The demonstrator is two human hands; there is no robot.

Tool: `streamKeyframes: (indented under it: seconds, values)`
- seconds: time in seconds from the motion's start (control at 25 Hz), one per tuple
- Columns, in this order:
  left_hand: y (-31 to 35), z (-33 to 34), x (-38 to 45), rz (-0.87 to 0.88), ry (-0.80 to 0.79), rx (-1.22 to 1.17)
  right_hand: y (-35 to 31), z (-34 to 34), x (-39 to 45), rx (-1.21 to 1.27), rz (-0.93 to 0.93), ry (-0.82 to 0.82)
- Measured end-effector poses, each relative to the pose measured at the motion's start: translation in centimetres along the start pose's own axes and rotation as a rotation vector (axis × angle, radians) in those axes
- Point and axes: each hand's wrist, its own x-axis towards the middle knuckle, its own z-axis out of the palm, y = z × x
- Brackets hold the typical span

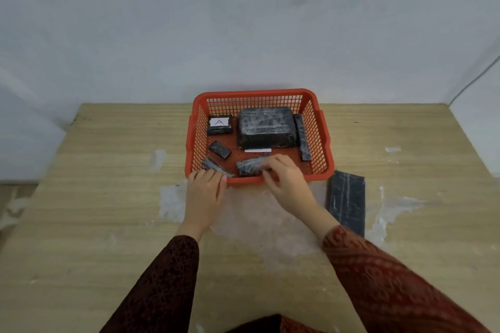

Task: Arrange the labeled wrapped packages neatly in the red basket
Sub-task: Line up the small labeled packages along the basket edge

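Fingers (266, 163) of the right hand (286, 184) pinch a small wrapped package (250, 166) at the red basket (319, 140)'s 6 o'clock, apparently squaring it. Left hand (204, 193) fingers close on a slim package (213, 166) at 7 o'clock. One flat package (347, 200) lies outside on the wooden surface (108, 197), at 4 o'clock. Plain wall (243, 21) behind.

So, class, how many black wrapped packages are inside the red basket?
6: labelled A package back left, big one centre, long one along the right wall, small one left, two near the front. Hands may hide more.
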Motion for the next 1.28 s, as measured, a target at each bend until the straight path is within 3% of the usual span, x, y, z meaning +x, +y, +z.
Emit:
streamKeyframes:
  seconds: [0.16, 0.36, 0.56, 0.68, 0.84, 1.16, 1.28]
  values:
    - [-0.1, 0.2, 0.1, -0.009, 0.008, 0.005, -1.0, 3.8, 7.6, -0.138, -0.078, -0.335]
    - [-0.4, 0.6, 0.0, -0.009, 0.003, -0.009, -0.9, 9.6, 12.3, -0.385, -0.092, -0.498]
    - [-1.3, -0.5, 1.0, 0.007, 0.079, -0.199, -0.3, 11.2, 14.1, -0.374, 0.017, -0.488]
    - [-2.3, -0.9, 3.4, -0.125, 0.175, -0.237, -0.2, 10.9, 15.2, -0.379, 0.044, -0.452]
    - [-3.2, -0.1, 5.6, -0.262, 0.144, -0.304, -0.2, 11.4, 15.7, -0.558, 0.001, -0.442]
    - [-4.1, 1.1, 5.2, -0.464, 0.111, -0.754, 0.2, 12.8, 16.1, -0.701, -0.049, -0.292]
    - [-4.2, 1.1, 5.1, -0.475, 0.129, -0.801, -0.4, 12.4, 16.3, -0.608, -0.065, -0.313]
